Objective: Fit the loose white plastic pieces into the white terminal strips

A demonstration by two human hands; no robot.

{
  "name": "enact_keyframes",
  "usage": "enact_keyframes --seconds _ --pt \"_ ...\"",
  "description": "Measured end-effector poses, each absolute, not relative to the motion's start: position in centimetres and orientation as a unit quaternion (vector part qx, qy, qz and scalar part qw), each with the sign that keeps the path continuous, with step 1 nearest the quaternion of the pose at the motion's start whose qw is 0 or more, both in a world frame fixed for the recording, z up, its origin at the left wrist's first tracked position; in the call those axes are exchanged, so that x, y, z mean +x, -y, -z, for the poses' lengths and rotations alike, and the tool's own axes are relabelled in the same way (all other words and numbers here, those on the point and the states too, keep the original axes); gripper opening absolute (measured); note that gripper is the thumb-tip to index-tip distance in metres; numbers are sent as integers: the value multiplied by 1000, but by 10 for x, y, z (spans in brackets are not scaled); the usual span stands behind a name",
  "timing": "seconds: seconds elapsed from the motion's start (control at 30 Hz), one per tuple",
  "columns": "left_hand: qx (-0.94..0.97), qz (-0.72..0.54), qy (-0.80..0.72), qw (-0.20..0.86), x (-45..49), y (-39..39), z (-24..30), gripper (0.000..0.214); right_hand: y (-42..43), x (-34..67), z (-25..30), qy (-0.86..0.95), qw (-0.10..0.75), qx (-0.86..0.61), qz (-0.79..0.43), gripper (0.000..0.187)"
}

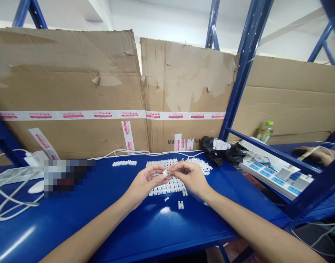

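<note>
My left hand [145, 181] pinches a small white plastic piece [165, 172] between thumb and fingers, above the table. My right hand [189, 176] meets it from the other side, its thumb and fingertips pressed together at the piece's edge. Whatever those fingertips hold is too small to make out. Beneath both hands lie rows of white plastic pieces [164, 189], partly covered by the hands. A pair of similar pieces [180, 205] and a tiny loose white part [166, 199] lie nearer to me. Behind my right hand is a heap of small white parts [203, 166].
A short row of white pieces [124, 163] lies at the back left of the blue table [107, 215]. A black plastic bag [222, 155] sits at the back right, by a power strip [271, 177] and a bottle [265, 132]. Cables [14, 204] loop at the left; cardboard [74, 87] stands behind.
</note>
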State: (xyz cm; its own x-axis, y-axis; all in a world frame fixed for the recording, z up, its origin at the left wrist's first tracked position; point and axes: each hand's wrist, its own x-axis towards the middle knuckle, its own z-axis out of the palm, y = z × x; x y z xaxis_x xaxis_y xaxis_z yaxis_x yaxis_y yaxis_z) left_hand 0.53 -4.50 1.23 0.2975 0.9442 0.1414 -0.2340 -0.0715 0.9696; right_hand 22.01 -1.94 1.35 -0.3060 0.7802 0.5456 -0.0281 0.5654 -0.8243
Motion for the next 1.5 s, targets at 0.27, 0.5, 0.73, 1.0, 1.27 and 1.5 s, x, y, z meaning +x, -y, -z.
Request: enact_keyframes --seconds 0.27,0.5,0.73,1.0,1.27,1.5 --pt "523 -505 -343 595 3 45 -14 37 21 222 -15 755 506 -229 -348 13" --pt "569 -537 -421 459 -15 27 -13 33 20 225 -19 765 493 -282 -303 17" --pt "572 -553 -497 347 -72 -15 -16 48 13 228 -15 773 466 -313 -294 14" --pt "764 -394 -509 54 -106 -41 -6 37 11 229 -12 784 441 -318 -298 13" --pt "776 -319 -543 -27 -111 -55 22 31 8 227 -9 796 431 -317 -284 12" --pt "776 -270 -565 -73 -112 -54 23 31 8 228 -8 798 424 -315 -290 16"
